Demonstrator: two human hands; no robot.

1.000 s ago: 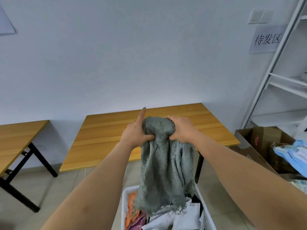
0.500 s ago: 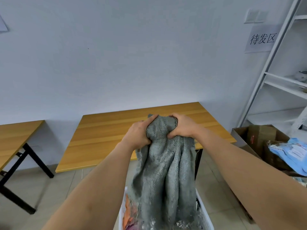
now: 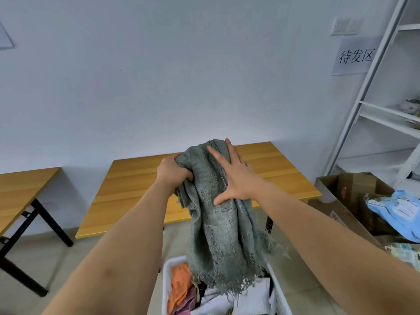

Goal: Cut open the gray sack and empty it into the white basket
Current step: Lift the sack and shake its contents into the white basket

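Note:
A gray knitted sack [image 3: 218,214] with a frayed lower edge hangs in the air over the white basket [image 3: 165,278]. My left hand [image 3: 173,170] grips its bunched top at the left side. My right hand [image 3: 236,176] lies spread against the front of the cloth with fingers straight, thumb pointing down-left. The basket holds orange, purple and white clothes; the sack's fringe hangs just above them.
A wooden table [image 3: 136,189] stands behind the sack, another wooden table [image 3: 20,189] at the left. At the right are an open cardboard box [image 3: 336,201] with blue packages and a white shelf rack [image 3: 372,114]. Tiled floor surrounds the basket.
My right hand has let go of the sack's top and now lies flat on its front. The sack has lifted slightly, so the clothes in the basket show again.

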